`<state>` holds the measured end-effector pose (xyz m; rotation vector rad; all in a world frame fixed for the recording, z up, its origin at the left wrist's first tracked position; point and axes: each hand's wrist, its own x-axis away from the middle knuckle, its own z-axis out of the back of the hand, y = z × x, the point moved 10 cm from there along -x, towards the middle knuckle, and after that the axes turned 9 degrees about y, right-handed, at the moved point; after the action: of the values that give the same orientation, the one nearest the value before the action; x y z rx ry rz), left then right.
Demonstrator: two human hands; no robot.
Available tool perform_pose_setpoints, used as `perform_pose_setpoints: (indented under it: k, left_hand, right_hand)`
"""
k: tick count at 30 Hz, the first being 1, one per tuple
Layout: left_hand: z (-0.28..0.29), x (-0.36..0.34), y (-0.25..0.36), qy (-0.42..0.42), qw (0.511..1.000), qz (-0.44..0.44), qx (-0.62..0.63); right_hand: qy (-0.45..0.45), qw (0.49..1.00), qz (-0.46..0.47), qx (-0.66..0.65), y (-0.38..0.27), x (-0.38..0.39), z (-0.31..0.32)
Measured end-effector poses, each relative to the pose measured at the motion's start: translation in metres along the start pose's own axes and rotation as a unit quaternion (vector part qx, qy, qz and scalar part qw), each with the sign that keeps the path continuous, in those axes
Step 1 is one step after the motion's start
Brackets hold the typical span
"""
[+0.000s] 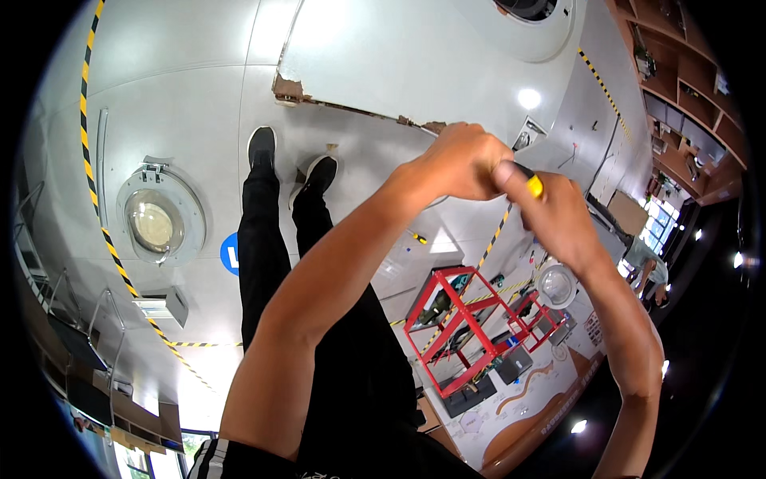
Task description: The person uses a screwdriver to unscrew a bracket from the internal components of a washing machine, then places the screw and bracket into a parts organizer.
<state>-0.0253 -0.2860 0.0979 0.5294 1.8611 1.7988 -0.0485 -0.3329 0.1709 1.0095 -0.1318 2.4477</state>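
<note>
My right hand (554, 211) is closed around a tool with a yellow-and-black handle (534, 186); its shaft is not visible. Directly beside it, touching or nearly so, is my left hand (471, 162), closed, and whatever its fingers grip is hidden. Both hands are in front of the lower edge of a large white washing machine body (399, 60), which has a rusted, chipped rim. A small metal bracket or latch piece (528, 132) shows just past my left hand.
On the floor left of my feet lies a round washing machine door (156, 223) with a glass bowl. A small yellow-and-black tool (418, 237) lies near my legs. A red metal frame cart (459, 331) stands at the right. Wooden shelves (686, 88) and another person (650, 267) are farther right.
</note>
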Motion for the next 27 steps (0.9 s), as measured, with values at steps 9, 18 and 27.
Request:
perform_pose_setpoints:
  k: [9, 18, 27]
  left_hand:
    - [0.026, 0.047, 0.019, 0.350, 0.936, -0.030, -0.029]
    - [-0.018, -0.004, -0.002, -0.062, 0.998, 0.025, 0.014]
    - [0.003, 0.036, 0.008, 0.276, 0.960, -0.023, -0.029]
  right_hand:
    - [0.237, 0.836, 0.417, 0.267, -0.071, 0.030, 0.015]
    - [0.114, 0.979, 0.116, 0.120, -0.015, -0.007, 0.014]
    - [0.110, 0.981, 0.104, 0.124, -0.014, 0.007, -0.001]
